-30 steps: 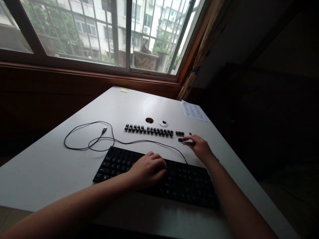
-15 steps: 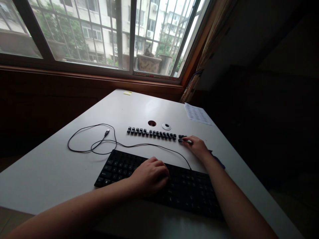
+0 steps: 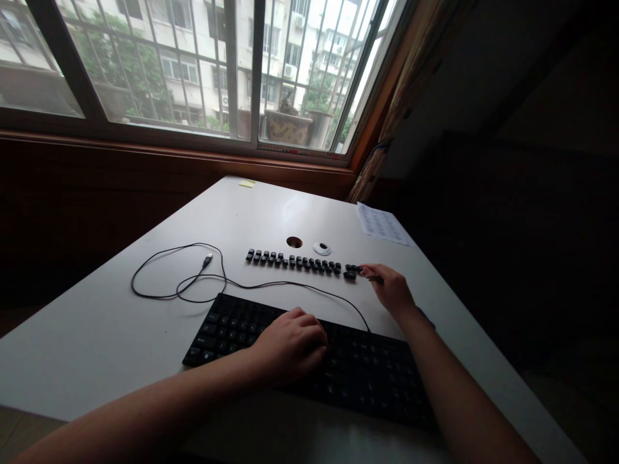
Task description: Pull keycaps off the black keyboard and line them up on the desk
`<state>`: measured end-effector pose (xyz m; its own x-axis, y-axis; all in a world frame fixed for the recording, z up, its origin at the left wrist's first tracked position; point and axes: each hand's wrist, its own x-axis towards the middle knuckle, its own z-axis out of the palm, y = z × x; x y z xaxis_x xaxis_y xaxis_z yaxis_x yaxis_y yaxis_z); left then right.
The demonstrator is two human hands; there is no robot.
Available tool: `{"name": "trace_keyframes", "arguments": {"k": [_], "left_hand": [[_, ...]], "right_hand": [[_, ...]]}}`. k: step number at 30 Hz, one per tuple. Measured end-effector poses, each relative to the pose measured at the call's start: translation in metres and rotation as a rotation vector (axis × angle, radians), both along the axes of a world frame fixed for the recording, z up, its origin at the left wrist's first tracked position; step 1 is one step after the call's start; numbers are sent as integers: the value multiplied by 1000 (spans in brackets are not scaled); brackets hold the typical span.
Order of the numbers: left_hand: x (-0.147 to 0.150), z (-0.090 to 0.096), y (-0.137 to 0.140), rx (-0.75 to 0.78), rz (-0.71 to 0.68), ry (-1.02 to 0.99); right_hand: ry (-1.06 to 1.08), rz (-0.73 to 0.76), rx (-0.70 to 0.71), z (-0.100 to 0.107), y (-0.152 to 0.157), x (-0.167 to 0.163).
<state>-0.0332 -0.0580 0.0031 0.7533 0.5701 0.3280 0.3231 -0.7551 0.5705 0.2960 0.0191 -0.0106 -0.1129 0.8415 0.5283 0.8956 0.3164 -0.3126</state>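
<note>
A black keyboard (image 3: 232,328) lies on the white table, tilted slightly in view. My left hand (image 3: 293,341) rests on its middle, fingers curled downward; whatever lies under them is hidden. Beyond the keyboard, loose black keycaps (image 3: 294,261) stand in two neat rows. At the right end of these rows is my right hand (image 3: 391,287), its thumb and fingertips close together beside a small group of keycaps (image 3: 349,275). A slim dark object (image 3: 375,279) shows between the fingers of that hand, too dim to name.
The keyboard's black cable (image 3: 285,281) loops leftward to a USB plug (image 3: 207,260). Behind the keycaps are a round table hole (image 3: 294,242) and a white ring-shaped cover (image 3: 322,249). Printed paper (image 3: 384,224) lies back right, a yellow note (image 3: 247,183) at the far edge.
My right hand has drawn back slightly to the right, uncovering a wide keycap at the end of the front row. My left hand has stayed on the keyboard.
</note>
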Motion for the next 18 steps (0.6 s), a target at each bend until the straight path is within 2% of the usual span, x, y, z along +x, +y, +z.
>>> {"name": "trace_keyframes", "arguments": {"k": [5,10,14,18], "left_hand": [[0,-1,0,18,-8,-1],[0,-2,-1,25,-10,7],[1,-1,0,27,-15,14],[1,-1,0,32,-16,14]], "right_hand": [[-147,75,-102,-5,-16,-18],[-348,-41,-127,-14,-24,-28],[-438,-131,-185,-10,-27,-36],[-474,-151,-209,-8,-26,-40]]}}
